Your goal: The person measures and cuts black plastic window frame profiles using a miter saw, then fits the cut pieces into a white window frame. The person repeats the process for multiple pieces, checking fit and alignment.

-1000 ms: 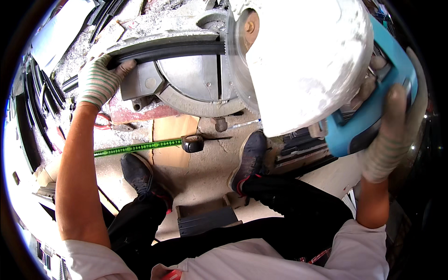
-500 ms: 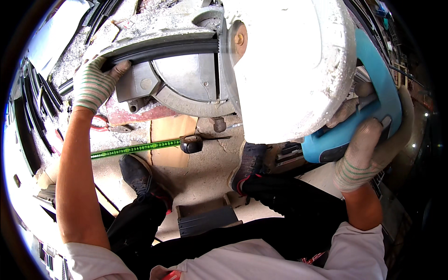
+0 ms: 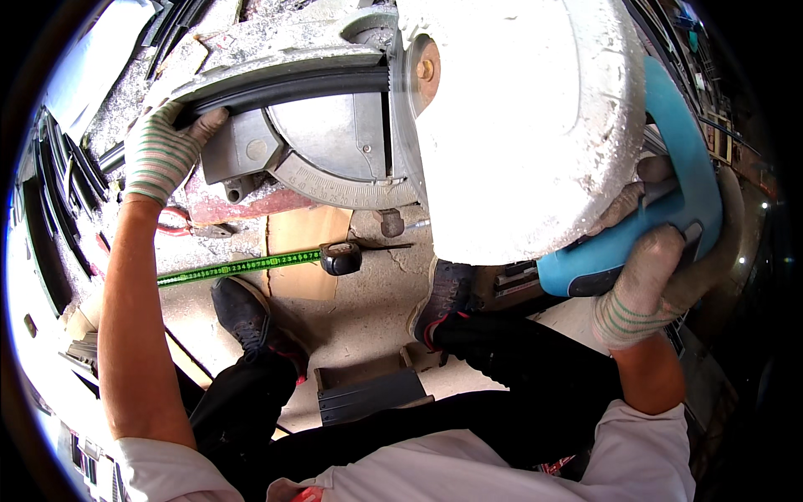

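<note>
A miter saw with a white, dust-caked guard (image 3: 523,134) fills the middle and right of the view. My gloved right hand (image 3: 640,276) is wrapped round the saw's blue handle (image 3: 684,180). On the left, my gloved left hand (image 3: 163,151) grips a long black profile strip (image 3: 293,90) and presses it to the metal fence (image 3: 276,67). The strip's right end reaches the slot beside the blade (image 3: 410,105). Under it lies the grey saw table (image 3: 326,138) with its curved angle scale (image 3: 335,186).
An extended green tape measure (image 3: 341,258) lies below the saw, near red-handled pliers (image 3: 196,226). Several black strips (image 3: 58,192) are piled at the left. My shoes (image 3: 242,314) stand on the floor around a piece of cardboard (image 3: 305,243). A dark grey profile piece (image 3: 372,397) lies between my legs.
Almost nothing differs. The view has shifted very slightly; both hands keep their grip, and the strip and saw stay in place.
</note>
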`<move>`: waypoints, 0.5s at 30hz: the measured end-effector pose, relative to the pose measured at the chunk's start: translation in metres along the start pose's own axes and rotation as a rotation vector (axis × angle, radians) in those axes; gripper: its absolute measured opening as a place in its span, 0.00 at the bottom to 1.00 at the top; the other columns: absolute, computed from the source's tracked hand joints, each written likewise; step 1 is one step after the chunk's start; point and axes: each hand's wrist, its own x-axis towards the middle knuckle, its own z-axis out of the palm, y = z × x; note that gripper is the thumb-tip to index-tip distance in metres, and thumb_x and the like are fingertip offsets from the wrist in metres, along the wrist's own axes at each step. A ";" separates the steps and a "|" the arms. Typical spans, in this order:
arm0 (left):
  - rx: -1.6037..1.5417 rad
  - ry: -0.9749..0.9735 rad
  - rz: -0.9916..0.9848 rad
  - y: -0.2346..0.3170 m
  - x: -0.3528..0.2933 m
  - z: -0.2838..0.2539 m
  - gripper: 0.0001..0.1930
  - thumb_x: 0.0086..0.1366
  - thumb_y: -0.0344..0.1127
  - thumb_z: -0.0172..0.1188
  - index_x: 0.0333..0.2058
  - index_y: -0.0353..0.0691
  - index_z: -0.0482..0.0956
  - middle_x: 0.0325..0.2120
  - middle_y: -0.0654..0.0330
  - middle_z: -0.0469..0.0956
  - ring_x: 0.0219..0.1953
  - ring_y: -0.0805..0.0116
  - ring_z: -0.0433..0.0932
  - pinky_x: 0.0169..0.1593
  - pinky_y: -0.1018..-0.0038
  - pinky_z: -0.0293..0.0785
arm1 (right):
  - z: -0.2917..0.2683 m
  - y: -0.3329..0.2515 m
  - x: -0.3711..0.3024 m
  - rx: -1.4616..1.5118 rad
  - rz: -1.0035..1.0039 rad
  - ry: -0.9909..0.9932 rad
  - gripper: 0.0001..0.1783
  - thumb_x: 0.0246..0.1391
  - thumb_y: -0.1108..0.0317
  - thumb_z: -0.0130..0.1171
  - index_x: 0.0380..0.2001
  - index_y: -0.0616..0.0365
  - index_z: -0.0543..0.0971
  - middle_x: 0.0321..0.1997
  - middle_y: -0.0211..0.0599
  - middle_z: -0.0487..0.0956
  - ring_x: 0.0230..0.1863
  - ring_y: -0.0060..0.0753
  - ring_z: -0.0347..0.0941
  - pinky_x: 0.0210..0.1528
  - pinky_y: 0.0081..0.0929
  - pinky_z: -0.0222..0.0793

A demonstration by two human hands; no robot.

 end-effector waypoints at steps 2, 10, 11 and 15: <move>0.002 0.004 -0.022 -0.005 0.000 0.002 0.35 0.56 0.58 0.76 0.51 0.33 0.84 0.40 0.49 0.87 0.43 0.59 0.87 0.52 0.67 0.80 | -0.002 0.000 0.001 0.020 0.015 -0.019 0.31 0.69 0.61 0.44 0.69 0.67 0.57 0.50 0.53 0.79 0.48 0.36 0.77 0.54 0.35 0.78; -0.039 -0.027 -0.025 -0.006 0.001 -0.001 0.35 0.56 0.58 0.76 0.51 0.33 0.84 0.41 0.48 0.87 0.44 0.59 0.86 0.53 0.67 0.80 | 0.000 -0.002 0.003 0.088 0.004 -0.021 0.35 0.71 0.51 0.50 0.68 0.66 0.57 0.50 0.52 0.79 0.47 0.35 0.79 0.50 0.33 0.81; -0.042 -0.027 -0.024 -0.006 0.000 -0.001 0.35 0.56 0.58 0.76 0.51 0.33 0.84 0.41 0.48 0.87 0.44 0.59 0.86 0.53 0.67 0.80 | 0.000 -0.002 0.001 0.113 0.038 -0.010 0.36 0.71 0.49 0.51 0.68 0.66 0.57 0.50 0.51 0.78 0.46 0.35 0.79 0.49 0.32 0.83; 0.013 -0.029 -0.010 -0.005 0.003 -0.001 0.34 0.56 0.58 0.75 0.50 0.33 0.84 0.40 0.48 0.87 0.44 0.59 0.86 0.52 0.67 0.80 | 0.001 0.004 -0.003 0.194 0.057 -0.023 0.39 0.70 0.46 0.53 0.68 0.65 0.57 0.52 0.49 0.78 0.45 0.32 0.81 0.45 0.30 0.85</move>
